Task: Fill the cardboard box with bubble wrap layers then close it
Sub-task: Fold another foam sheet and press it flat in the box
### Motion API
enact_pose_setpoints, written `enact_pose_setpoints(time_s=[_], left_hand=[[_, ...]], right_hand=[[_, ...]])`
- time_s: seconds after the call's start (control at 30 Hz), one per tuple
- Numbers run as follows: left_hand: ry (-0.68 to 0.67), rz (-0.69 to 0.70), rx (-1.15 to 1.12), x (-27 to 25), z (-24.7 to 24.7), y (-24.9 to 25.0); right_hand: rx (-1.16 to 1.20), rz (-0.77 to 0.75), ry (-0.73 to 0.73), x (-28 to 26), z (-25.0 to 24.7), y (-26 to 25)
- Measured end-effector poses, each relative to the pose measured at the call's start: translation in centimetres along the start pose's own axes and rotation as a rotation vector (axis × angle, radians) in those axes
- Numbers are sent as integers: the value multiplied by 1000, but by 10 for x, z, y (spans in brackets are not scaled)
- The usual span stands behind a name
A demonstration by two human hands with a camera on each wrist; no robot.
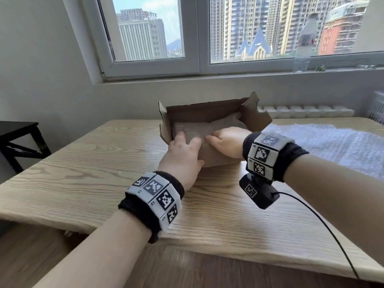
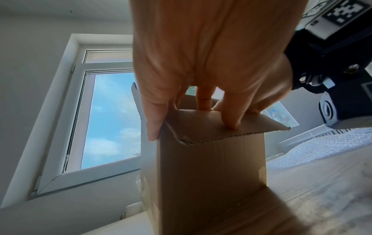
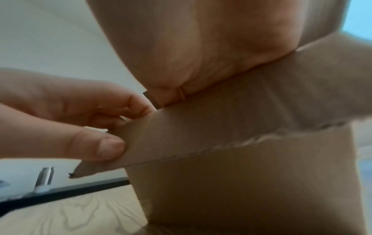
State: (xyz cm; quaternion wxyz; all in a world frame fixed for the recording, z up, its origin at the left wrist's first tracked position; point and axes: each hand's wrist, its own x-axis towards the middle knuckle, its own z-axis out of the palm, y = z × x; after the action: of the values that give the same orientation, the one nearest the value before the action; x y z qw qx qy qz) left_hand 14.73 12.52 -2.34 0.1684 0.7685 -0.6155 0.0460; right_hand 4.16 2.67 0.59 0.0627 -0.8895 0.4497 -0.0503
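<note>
A brown cardboard box [image 1: 207, 113] stands open on the wooden table [image 1: 83, 163], with crumpled bubble wrap [image 1: 220, 123] lying inside. Its side flaps stand up. My left hand [image 1: 184, 150] is at the near flap [image 2: 221, 128] and pinches its left part between thumb and fingers. In the right wrist view the left hand's thumb [image 3: 108, 146] sits on the flap's corner. My right hand [image 1: 226, 140] lies flat over the same flap, fingers pointing left, and its palm [image 3: 201, 55] presses on the cardboard. The right fingertips are hidden.
A large bubble wrap sheet [image 1: 332, 142] is spread on the table to the right of the box. A clear bottle [image 1: 303, 44] stands on the windowsill, above a radiator [image 1: 307, 111]. A black side table [image 1: 18, 138] is at the left. A cable [image 1: 322, 221] trails from my right wrist.
</note>
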Motion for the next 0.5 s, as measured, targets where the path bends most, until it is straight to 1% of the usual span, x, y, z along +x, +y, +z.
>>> enact_pose_setpoints(time_s=[0.07,0.1,0.17,0.23,0.4,0.5], left_hand=[[-16,2,15,3,-1,-1],[-31,3,33,4,-1,-1],[-66,4,125,8,-1,1],[-98,-1,217,11,0,4],[-179,-35,222,27,-2,4],[-218,-58,234,32,-3,5]], right_hand=[[63,-34,38,-1,-3,6],[88,-45,87,-2,-4,10],[42,-37,220,-2,-5,17],[-41,1,268,-2,-2,23],[-19,3,180,-3,6,23],[68,36,117,1,3,18]])
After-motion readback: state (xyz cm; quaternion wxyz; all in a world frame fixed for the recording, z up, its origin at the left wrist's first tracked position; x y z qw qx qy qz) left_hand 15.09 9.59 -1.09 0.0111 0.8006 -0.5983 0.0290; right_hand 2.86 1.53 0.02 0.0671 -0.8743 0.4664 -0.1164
